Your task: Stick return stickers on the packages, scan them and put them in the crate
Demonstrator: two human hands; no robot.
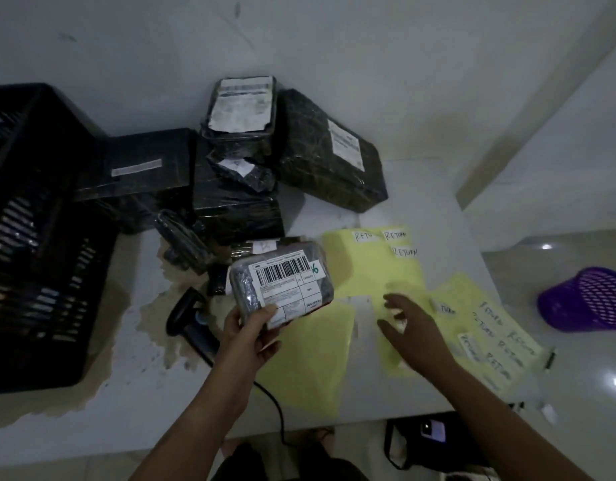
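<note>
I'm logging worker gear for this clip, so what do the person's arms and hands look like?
The left hand and right hand are bare, no gloves. Both forearms are uncovered down to the frame's edge, no sleeve showing. No watch or bracelet shows at either wrist; the picture is too dim to rule out a thin ring.

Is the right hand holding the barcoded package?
No, the left hand grips the package; the right hand is open above the yellow sticker sheets.
</note>
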